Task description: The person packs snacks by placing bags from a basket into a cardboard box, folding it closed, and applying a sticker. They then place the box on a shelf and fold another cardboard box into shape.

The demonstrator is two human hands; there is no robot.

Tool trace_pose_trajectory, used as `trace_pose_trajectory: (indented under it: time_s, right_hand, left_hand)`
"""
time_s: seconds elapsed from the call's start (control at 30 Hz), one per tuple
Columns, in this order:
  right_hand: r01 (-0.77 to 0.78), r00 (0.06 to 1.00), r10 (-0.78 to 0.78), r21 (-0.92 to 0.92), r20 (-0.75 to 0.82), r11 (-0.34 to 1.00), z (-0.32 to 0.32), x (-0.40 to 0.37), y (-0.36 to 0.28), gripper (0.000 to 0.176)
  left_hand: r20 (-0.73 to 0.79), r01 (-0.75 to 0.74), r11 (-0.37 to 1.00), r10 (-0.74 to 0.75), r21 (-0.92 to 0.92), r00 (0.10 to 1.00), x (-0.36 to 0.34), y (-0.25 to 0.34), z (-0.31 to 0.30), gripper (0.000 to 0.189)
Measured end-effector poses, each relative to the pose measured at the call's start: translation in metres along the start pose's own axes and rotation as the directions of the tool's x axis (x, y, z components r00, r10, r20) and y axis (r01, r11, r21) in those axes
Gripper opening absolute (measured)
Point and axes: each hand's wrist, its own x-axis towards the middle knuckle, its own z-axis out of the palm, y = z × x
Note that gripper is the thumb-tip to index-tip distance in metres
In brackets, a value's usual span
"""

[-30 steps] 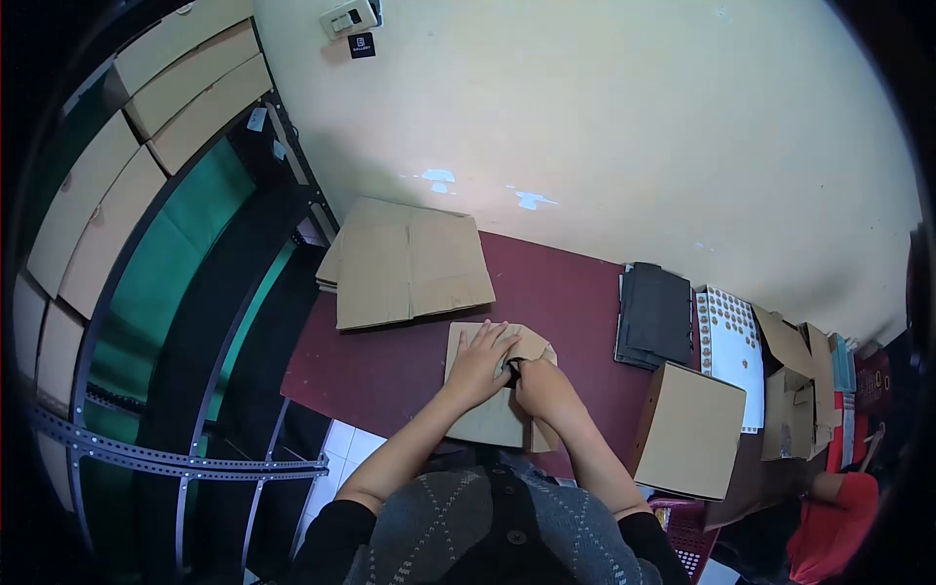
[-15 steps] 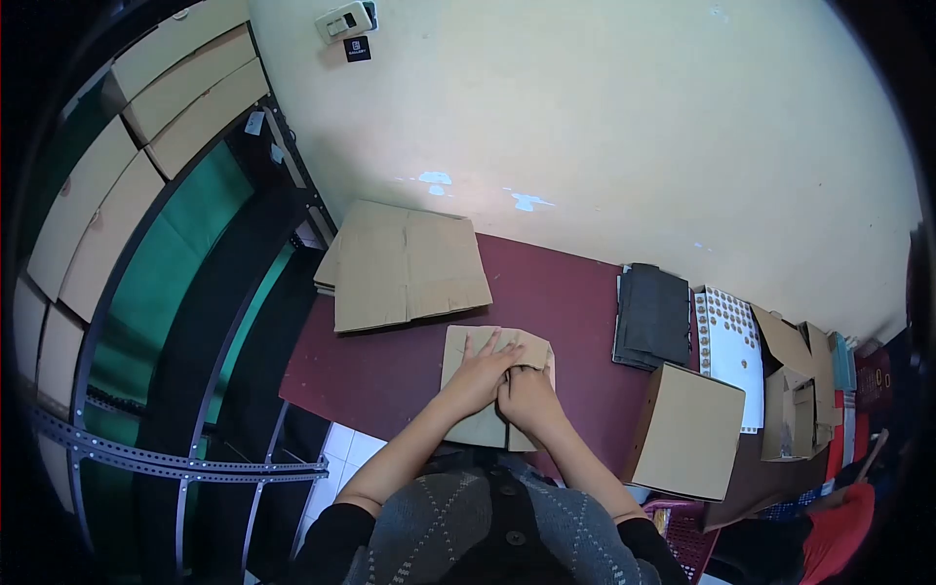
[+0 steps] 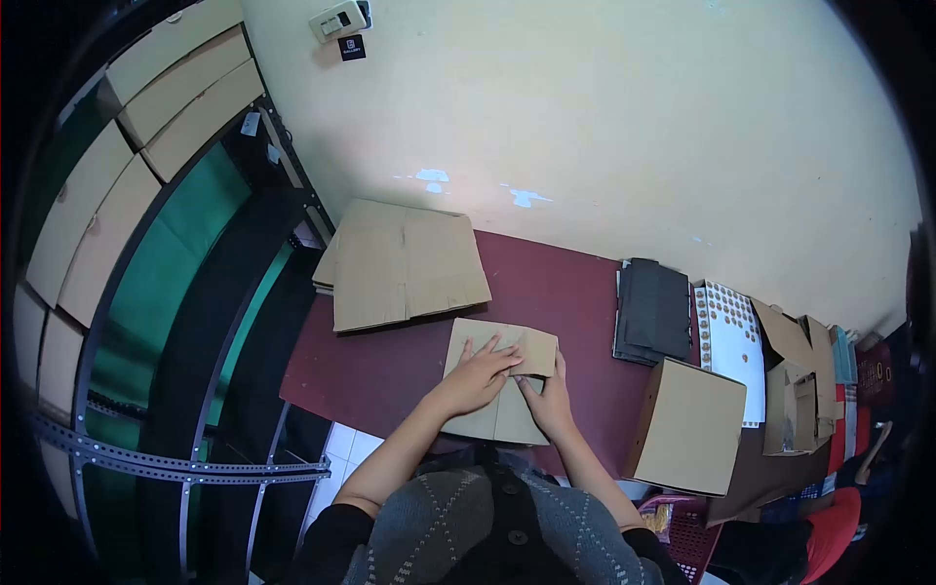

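A small piece of folded cardboard (image 3: 473, 423) lies on the dark red table (image 3: 390, 375), close to my body. My left hand (image 3: 480, 376) rests on its upper part with the fingers spread, pressing a flap down. At the right edge of the cardboard is my right hand (image 3: 552, 398), its thumb and fingers on either side of the flap's edge. A dark gap shows under the flap between the two hands. Just beyond it, to the left, lies a stack of larger flat cardboard (image 3: 409, 268).
On the right are black folders (image 3: 655, 312), a white sheet with brown dots (image 3: 731, 341), a closed cardboard box (image 3: 692, 427) and an open one (image 3: 792, 414). A pink basket (image 3: 694, 536) and a person in red (image 3: 834, 536) are lower right. Metal shelving (image 3: 195, 468) stands left.
My right hand has moved from the middle of the cardboard to its right edge. The cardboard's right side has shifted slightly, and the person in red has moved a little.
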Motion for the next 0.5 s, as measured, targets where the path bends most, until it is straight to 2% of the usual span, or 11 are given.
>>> trace_pose_trajectory:
  time_s: [0.03, 0.17, 0.2, 0.23, 0.27, 0.3, 0.37, 0.4, 0.43, 0.47, 0.5]
  right_hand:
    - [0.009, 0.997, -0.005, 0.057, -0.071, 0.998, 0.002, 0.0, -0.002, 0.047]
    - [0.085, 0.987, -0.057, 0.186, -0.152, 0.979, 0.006, -0.003, 0.034, 0.041]
    - [0.034, 0.984, 0.072, 0.567, -0.163, 0.823, 0.006, -0.006, 0.037, 0.039]
    - [-0.002, 0.973, 0.196, 0.852, -0.118, 0.524, 0.006, -0.007, 0.04, 0.037]
    - [0.048, 0.969, 0.169, 0.806, -0.182, 0.59, 0.003, -0.009, 0.045, 0.044]
    - [0.042, 0.969, 0.172, 0.805, -0.177, 0.591, 0.0, -0.008, 0.034, 0.044]
    - [-0.13, 0.941, 0.3, 0.648, -0.158, 0.75, -0.006, 0.002, 0.007, 0.052]
    - [-0.139, 0.969, 0.22, 0.493, -0.109, 0.859, -0.003, 0.006, 0.012, 0.067]
    - [-0.137, 0.969, 0.219, 0.493, -0.111, 0.859, -0.002, 0.008, 0.016, 0.067]
    - [-0.271, 0.961, 0.265, 0.493, 0.082, 0.827, -0.001, 0.01, 0.02, 0.071]
    - [-0.4, 0.914, 0.302, 0.467, 0.272, 0.789, 0.0, 0.013, 0.022, 0.076]
  left_hand:
    - [0.0, -0.001, 1.0, 0.001, 0.003, 1.0, -0.001, 0.001, 0.0, 0.035]
    - [-0.08, 0.005, 0.996, 0.002, 0.087, 0.997, -0.007, -0.001, 0.004, 0.032]
    - [-0.106, 0.01, 0.994, 0.002, 0.11, 0.994, -0.007, -0.002, 0.004, 0.031]
    - [-0.111, 0.013, 0.994, -0.001, 0.108, 0.994, -0.008, -0.004, 0.004, 0.031]
    - [-0.096, -0.001, 0.992, 0.013, 0.125, 0.995, -0.01, -0.005, 0.004, 0.032]
    - [-0.078, -0.015, 0.99, 0.026, 0.141, 0.997, -0.013, -0.006, 0.005, 0.032]
    - [-0.126, -0.021, 0.981, 0.045, 0.192, 0.991, -0.017, -0.007, 0.01, 0.035]
    - [-0.175, -0.03, 0.967, 0.076, 0.251, 0.982, -0.017, -0.005, 0.009, 0.038]
    - [-0.176, -0.031, 0.967, 0.078, 0.252, 0.981, -0.018, -0.002, 0.007, 0.038]
    - [-0.285, 0.091, 0.953, -0.005, 0.289, 0.959, -0.021, 0.001, 0.005, 0.042]
    - [-0.394, 0.215, 0.926, -0.08, 0.311, 0.916, -0.023, 0.004, 0.002, 0.047]
